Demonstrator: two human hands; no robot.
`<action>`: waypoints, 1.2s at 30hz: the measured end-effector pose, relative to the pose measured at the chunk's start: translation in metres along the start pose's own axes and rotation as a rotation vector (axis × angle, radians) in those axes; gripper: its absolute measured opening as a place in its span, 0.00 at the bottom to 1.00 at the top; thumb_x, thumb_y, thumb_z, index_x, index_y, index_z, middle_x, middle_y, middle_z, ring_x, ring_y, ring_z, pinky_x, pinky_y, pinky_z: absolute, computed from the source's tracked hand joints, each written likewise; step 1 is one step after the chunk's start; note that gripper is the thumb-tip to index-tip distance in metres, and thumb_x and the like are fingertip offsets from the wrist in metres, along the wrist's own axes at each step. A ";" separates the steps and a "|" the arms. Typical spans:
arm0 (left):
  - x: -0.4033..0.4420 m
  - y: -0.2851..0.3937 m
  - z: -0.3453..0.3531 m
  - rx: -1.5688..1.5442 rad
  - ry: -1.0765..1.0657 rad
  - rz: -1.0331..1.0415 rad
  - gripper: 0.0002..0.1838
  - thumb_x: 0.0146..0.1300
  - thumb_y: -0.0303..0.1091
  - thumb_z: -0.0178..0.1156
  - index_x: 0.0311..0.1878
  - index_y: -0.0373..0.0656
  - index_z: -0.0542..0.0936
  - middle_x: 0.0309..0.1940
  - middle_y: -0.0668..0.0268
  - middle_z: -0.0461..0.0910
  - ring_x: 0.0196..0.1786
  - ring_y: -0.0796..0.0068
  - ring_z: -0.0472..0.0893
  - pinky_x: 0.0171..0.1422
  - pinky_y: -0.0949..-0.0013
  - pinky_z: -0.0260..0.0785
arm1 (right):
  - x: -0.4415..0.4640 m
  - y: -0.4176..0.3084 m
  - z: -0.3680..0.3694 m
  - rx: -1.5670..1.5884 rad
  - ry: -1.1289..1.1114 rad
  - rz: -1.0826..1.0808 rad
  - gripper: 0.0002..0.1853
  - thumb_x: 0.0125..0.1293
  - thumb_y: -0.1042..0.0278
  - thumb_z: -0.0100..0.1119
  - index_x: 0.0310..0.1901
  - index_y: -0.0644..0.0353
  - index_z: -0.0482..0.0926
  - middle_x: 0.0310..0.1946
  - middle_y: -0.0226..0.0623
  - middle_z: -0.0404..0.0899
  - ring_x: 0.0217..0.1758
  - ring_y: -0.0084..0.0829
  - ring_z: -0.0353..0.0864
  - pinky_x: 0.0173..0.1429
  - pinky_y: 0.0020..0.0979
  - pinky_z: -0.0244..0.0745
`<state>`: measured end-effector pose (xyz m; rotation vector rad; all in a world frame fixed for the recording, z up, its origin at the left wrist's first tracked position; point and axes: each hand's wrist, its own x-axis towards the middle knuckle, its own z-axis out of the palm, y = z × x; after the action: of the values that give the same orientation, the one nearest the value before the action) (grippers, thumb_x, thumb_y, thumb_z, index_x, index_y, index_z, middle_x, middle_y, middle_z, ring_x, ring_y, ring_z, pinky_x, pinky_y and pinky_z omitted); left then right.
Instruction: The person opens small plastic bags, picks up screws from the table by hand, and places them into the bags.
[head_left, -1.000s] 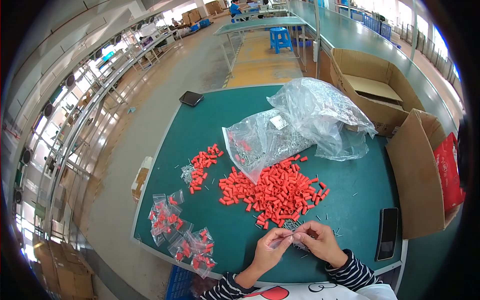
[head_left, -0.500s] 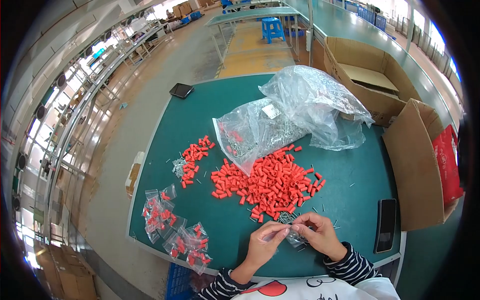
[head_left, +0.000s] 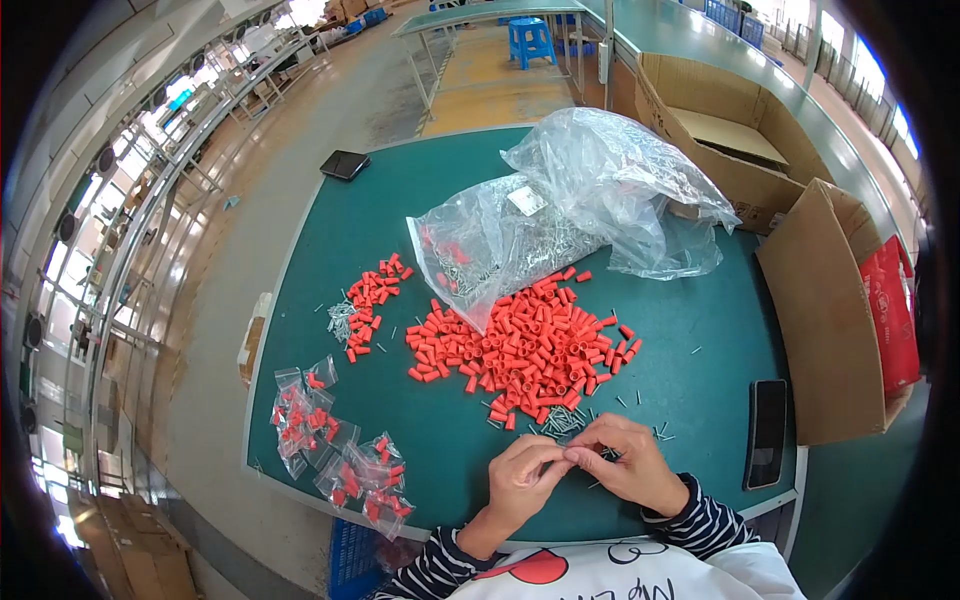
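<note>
Near the table's front edge, my left hand (head_left: 518, 480) and my right hand (head_left: 632, 466) meet, thumbs and fingertips pinched together. Between them is a small clear plastic bag, mostly hidden by the fingers now. Just beyond the fingertips lies a cluster of grey screws (head_left: 566, 421), with a few more scattered to the right. A large pile of red tubular caps (head_left: 535, 345) spreads behind it. To the left rest several small clear bags (head_left: 365, 480) with red pieces inside.
A large clear bag of screws (head_left: 560, 235) lies behind the pile. Smaller heaps of red caps (head_left: 378, 285) and screws (head_left: 341, 321) sit left. A phone (head_left: 767, 435) lies at right, a black device (head_left: 344, 165) far left. Cardboard boxes (head_left: 815, 330) stand along the right side.
The small bag showed below my right fingers earlier; now the fingers hide most of it. My hands have drawn closer together. The whole view has shifted slightly.
</note>
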<state>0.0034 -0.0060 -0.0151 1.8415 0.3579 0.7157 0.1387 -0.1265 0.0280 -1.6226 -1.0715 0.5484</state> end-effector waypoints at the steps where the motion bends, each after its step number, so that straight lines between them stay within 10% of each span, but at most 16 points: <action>1: 0.001 0.001 0.001 -0.005 0.004 0.016 0.08 0.55 0.18 0.71 0.38 0.36 0.84 0.34 0.64 0.81 0.30 0.80 0.77 0.32 0.76 0.69 | 0.000 0.000 0.000 -0.021 0.017 -0.020 0.05 0.62 0.71 0.68 0.36 0.63 0.84 0.29 0.39 0.80 0.33 0.37 0.79 0.36 0.34 0.73; 18: 0.004 -0.001 -0.002 -0.213 -0.129 -0.089 0.05 0.62 0.22 0.68 0.41 0.34 0.84 0.36 0.65 0.81 0.33 0.80 0.77 0.36 0.77 0.69 | 0.003 0.000 -0.001 -0.282 0.014 -0.195 0.05 0.63 0.74 0.65 0.36 0.64 0.78 0.30 0.42 0.78 0.33 0.44 0.78 0.35 0.39 0.73; 24: 0.005 0.005 -0.002 -0.212 0.007 -0.034 0.05 0.64 0.21 0.65 0.43 0.32 0.83 0.39 0.61 0.82 0.37 0.78 0.80 0.41 0.76 0.73 | -0.002 -0.016 -0.002 -0.104 0.012 0.051 0.04 0.64 0.75 0.63 0.37 0.64 0.78 0.30 0.42 0.78 0.32 0.44 0.79 0.37 0.39 0.73; 36: 0.004 0.006 0.000 -0.330 -0.010 -0.286 0.06 0.60 0.18 0.67 0.41 0.33 0.83 0.35 0.64 0.84 0.36 0.81 0.81 0.42 0.77 0.75 | -0.008 -0.002 0.010 -0.384 0.137 -0.282 0.07 0.58 0.78 0.65 0.37 0.62 0.76 0.31 0.40 0.77 0.35 0.44 0.76 0.38 0.40 0.70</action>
<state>0.0055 -0.0062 -0.0080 1.4457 0.4561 0.5316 0.1265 -0.1286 0.0253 -1.7642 -1.3307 0.0422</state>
